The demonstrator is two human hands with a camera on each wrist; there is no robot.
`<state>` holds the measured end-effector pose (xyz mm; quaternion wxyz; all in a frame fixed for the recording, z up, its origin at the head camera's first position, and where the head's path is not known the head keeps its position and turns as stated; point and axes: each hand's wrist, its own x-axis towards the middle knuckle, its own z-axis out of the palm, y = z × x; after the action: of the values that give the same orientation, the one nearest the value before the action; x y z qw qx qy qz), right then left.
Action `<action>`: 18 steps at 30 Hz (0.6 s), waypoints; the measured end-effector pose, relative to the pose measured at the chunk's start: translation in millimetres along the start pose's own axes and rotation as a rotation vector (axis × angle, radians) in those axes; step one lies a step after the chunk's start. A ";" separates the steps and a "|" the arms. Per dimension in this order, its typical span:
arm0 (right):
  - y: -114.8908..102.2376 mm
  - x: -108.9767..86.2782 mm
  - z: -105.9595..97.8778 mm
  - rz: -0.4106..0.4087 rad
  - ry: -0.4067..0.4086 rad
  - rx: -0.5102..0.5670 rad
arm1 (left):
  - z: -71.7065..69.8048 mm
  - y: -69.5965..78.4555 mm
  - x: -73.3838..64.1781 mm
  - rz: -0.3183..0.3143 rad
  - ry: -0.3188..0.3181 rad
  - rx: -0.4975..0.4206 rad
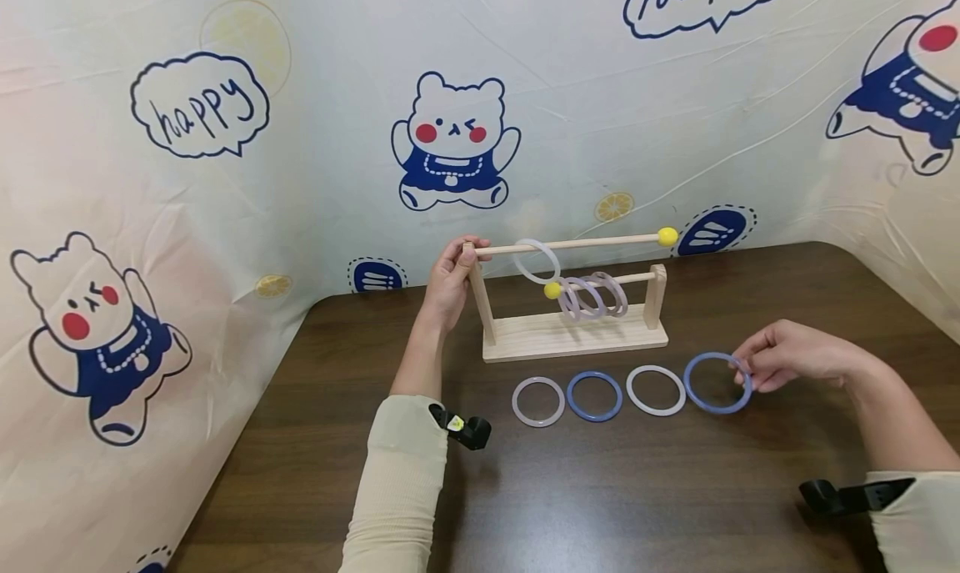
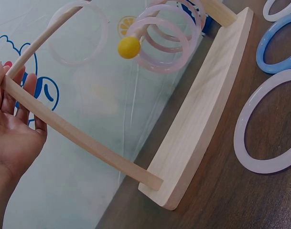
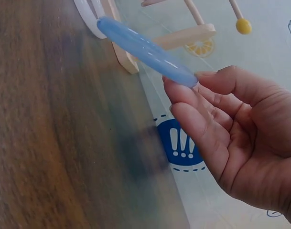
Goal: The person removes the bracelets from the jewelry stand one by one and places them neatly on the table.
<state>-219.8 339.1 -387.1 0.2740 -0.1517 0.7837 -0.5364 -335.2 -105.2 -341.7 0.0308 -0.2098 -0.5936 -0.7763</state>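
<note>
Pinching the blue ring (image 1: pixel 717 410) by its rim, lower right of the frame, the right hand (image 1: pixel 801 358) does best with light fingers (image 3: pixel 190 121), leaving the hole unobstructed. Three loose rings (image 1: pixel 595 419) lie leftward on the worktop (image 1: pixel 600 506). Beyond, the left hand (image 1: pixel 447 283) grips the post (image 1: pixel 482 298) of the wooden stand (image 1: pixel 573 339), sensibly bracing it; mid-frame, a pale ring (image 1: pixel 557 264) hangs on the upper rod (image 1: pixel 607 242).

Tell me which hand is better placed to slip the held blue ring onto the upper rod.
Probably the right hand: it pinches the blue ring and sits toward the free, yellow-tipped end of the upper rod. The left hand holds the upright at the other end.
</note>
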 end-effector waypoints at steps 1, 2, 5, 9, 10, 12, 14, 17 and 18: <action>0.4 0.1 0.0 0.002 -0.001 -0.002 | -0.1 -0.3 0.2 0.003 -0.002 -0.005; 0.8 0.3 0.2 0.004 -0.002 -0.003 | -0.2 -0.3 0.2 0.005 -0.003 -0.003; 2.5 0.9 -0.2 0.015 0.004 -0.013 | -0.2 -0.2 0.3 0.001 -0.001 0.006; 3.5 1.5 -0.5 0.035 0.013 -0.023 | 0.2 0.5 0.0 -0.004 0.003 0.008; 3.2 1.5 -0.3 0.044 0.016 -0.026 | 0.3 0.5 0.0 -0.003 0.005 0.007; 2.5 1.7 0.4 0.067 0.028 -0.036 | 0.4 0.7 -0.2 -0.003 0.005 0.007; 1.9 2.1 1.4 0.099 0.050 -0.057 | 0.4 0.7 -0.2 -0.006 0.006 0.008; 1.2 2.7 2.6 0.149 0.090 -0.092 | 0.1 0.7 -0.3 -0.011 0.006 0.015; 1.1 2.9 2.9 0.162 0.102 -0.104 | 0.0 0.7 -0.4 -0.012 0.007 0.016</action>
<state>-220.4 335.8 -389.7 0.2679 -0.0742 0.8332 -0.4781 -334.6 -105.5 -341.2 0.0299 -0.2035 -0.6009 -0.7724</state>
